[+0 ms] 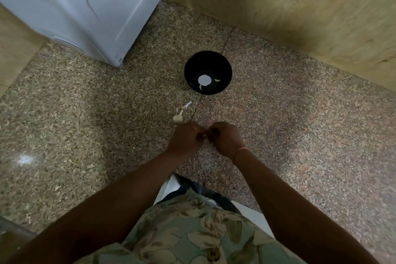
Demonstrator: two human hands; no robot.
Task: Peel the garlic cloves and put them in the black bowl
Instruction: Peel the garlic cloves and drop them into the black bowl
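A black bowl (207, 64) stands on the speckled stone counter (85, 113), with two pale peeled cloves (217, 80) and a round white glare spot at its bottom. A garlic piece with a stalk (177, 117) and scraps of skin (186, 105) lie between the bowl and my hands. My left hand (186, 138) and my right hand (225, 137) meet fingertip to fingertip just below the garlic piece, fingers curled round a small garlic clove (206, 140) that is almost fully hidden between them.
A white appliance (85, 6) stands at the back left. A tan stone wall (289, 6) runs along the back right. The counter's front edge lies close to my patterned shirt (192, 231). A pink band circles my right wrist.
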